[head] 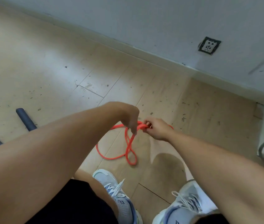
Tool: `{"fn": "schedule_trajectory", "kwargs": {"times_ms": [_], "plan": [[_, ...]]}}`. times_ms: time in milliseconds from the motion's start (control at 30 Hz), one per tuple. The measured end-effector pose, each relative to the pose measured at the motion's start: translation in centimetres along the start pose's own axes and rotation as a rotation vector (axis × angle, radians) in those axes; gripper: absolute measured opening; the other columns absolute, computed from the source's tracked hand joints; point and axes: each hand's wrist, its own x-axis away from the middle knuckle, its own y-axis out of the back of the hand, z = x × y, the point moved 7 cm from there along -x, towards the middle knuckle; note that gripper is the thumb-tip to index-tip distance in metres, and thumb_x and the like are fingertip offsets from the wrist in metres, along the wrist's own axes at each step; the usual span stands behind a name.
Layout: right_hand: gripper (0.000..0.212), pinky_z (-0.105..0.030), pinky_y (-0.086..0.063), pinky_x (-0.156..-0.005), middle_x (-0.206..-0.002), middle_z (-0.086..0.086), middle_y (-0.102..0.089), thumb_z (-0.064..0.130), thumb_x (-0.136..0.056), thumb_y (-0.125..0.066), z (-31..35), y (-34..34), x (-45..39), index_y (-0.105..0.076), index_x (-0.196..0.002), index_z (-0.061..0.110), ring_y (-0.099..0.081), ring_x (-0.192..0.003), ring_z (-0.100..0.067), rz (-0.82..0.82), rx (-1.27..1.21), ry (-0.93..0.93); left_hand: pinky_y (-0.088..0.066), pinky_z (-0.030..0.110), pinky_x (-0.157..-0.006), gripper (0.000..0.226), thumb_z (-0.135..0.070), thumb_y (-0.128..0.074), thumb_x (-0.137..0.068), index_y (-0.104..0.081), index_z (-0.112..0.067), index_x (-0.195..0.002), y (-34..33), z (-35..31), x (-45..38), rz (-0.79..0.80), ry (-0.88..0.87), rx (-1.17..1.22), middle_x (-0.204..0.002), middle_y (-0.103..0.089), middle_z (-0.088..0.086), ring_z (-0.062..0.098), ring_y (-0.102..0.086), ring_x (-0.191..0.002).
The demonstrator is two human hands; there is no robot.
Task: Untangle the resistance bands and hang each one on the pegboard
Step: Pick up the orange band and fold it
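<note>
Orange resistance band point(129, 147) hangs knotted between both hands, above the floor point(47, 70) ahead of the shoes point(116, 194). Right hand point(156, 129) pinches the knot; left hand point(130, 118), fingers pointing down, appears to pinch a strand just beside it. Loose loops trail downward toward the person, so freeing them likely means pulling the hands apart.

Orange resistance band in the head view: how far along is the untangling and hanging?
Nothing looks finished: no pegboard or hung band shows. In hand: both hands, left hand and right hand, pinch the knotted part of the orange rubber resistance band, its twisted loops trailing on the pale wooden floor. Left: free the knot, then hang it. Two dark blue foam tubes lie untouched at the left.
</note>
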Motion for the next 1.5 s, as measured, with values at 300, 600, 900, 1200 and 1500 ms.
{"fn": "schedule_trajectory", "kwargs": {"times_ms": [300,600,900,1200,1500], "plan": [[0.017,-0.034,-0.051,-0.083,-0.085,0.008,-0.072,0.021,-0.092,-0.074,10.4,25.6,9.0,-0.066,-0.1,0.035,-0.066,-0.082,-0.015,-0.33,0.031,0.24,-0.053,0.032,-0.076,0.034,-0.035,-0.079,-0.083,-0.063,-0.02,-0.109,12.5,-3.3,7.3,-0.7,-0.31,0.504,-0.099,-0.068,-0.002,0.019,-0.064,-0.089],[0.046,-0.031,-0.058,-0.084,-0.097,0.004,-0.075,0.014,-0.086,-0.082,8.9,27.0,15.6,-0.067,-0.126,0.031,-0.073,-0.085,-0.011,-0.455,-0.187,0.289,-0.036,0.027,-0.058,0.018,-0.033,-0.076,-0.087,-0.075,-0.015,-0.085,15.7,-6.9,11.1,-0.899,-0.495,0.657,-0.07,-0.065,0.004,0.01,-0.048,-0.058],[0.046,-0.023,-0.055,-0.082,-0.081,0.014,-0.074,0.008,-0.081,-0.086,5.8,24.6,16.5,-0.07,-0.117,0.033,-0.071,-0.079,0.001,-0.442,-0.418,0.26,-0.06,0.039,-0.075,0.008,-0.029,-0.076,-0.089,-0.081,-0.022,-0.09,13.5,-7.9,9.7,-0.712,-0.591,0.757,-0.079,-0.077,0.001,0.021,-0.071,-0.075],[0.038,-0.023,-0.06,-0.078,-0.089,0.009,-0.076,0.014,-0.079,-0.089,5.6,25.1,16.9,-0.071,-0.103,0.039,-0.073,-0.081,-0.004,-0.611,-0.425,0.281,-0.06,0.043,-0.083,0.017,-0.015,-0.082,-0.083,-0.075,-0.015,-0.099,13.6,-8.3,9.0,-0.631,-0.602,0.847,-0.085,-0.078,0.002,0.019,-0.075,-0.081],[0.038,-0.032,-0.06,-0.089,-0.097,0.015,-0.077,0.008,-0.091,-0.075,6.1,24.6,17.0,-0.076,-0.12,0.033,-0.071,-0.09,-0.002,-0.588,-0.172,0.228,-0.051,0.03,-0.068,0.021,-0.017,-0.083,-0.08,-0.07,-0.019,-0.097,14.2,-8.0,10.1,-0.795,-0.576,0.726,-0.073,-0.069,-0.01,0.009,-0.058,-0.062]]}}
